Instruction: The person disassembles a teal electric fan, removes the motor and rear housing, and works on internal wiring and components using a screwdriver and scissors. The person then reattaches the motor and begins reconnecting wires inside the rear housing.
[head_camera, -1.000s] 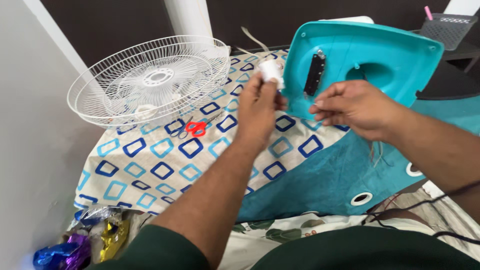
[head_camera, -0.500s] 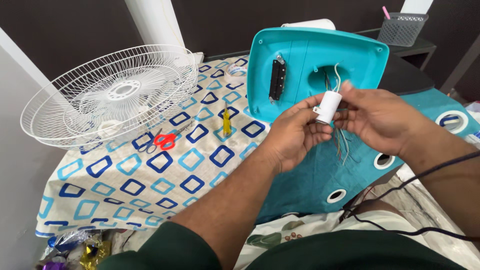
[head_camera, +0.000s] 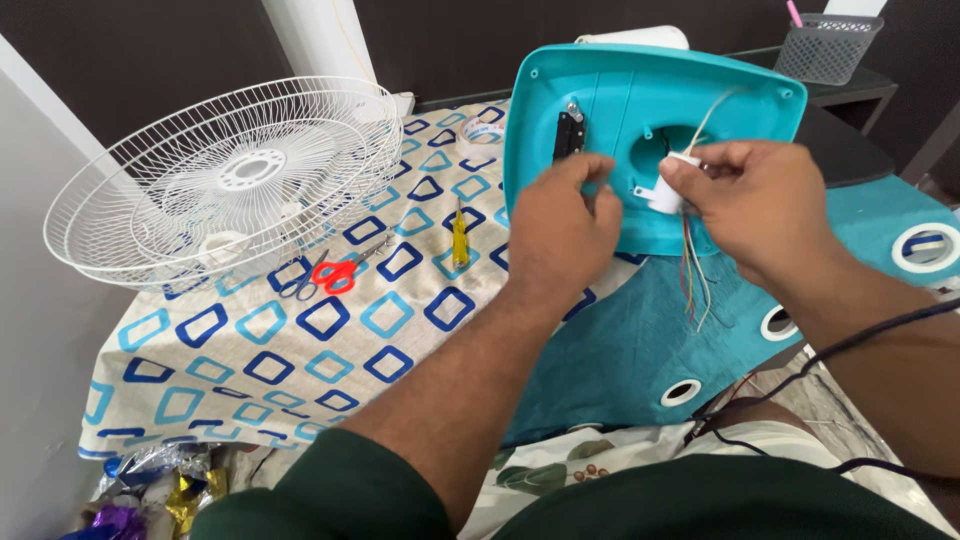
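Head view, 2 hands at work over a teal fan base (head_camera: 640, 110) stood on edge on the tabletop.

Change since the earlier pictures: the small white cylindrical capacitor (head_camera: 668, 192), a half second ago held out in front of the base, is now brought up against the round opening in the base's underside. The view has also shifted, so the base sits higher and more central. Judged from this, the part is being offered back to its seat, or its leads fed through; which of the 2 cannot be told.

Right hand (head_camera: 755, 205): fingers closed on the capacitor, thin coloured wires (head_camera: 692, 275) hanging loose below it and a white lead running up to the opening. Left hand (head_camera: 560, 225): fingers curled narrow, tips just beside the capacitor; whether anything is pinched cannot be told.

A black switch block (head_camera: 568, 135) is fixed to the base, left of the opening.

Around: a white wire fan guard (head_camera: 235, 175) lies at left on a cloth with blue square print (head_camera: 300, 340). Red-handled scissors (head_camera: 335, 275) and a yellow-handled screwdriver (head_camera: 460, 235) lie on the cloth, apart from both hands. A tape roll (head_camera: 480, 132) lies behind. A grey mesh basket (head_camera: 828, 45) stands at top right. Shiny foil wrappers (head_camera: 160, 490), gold and purple, lie at bottom left; no labels are legible.
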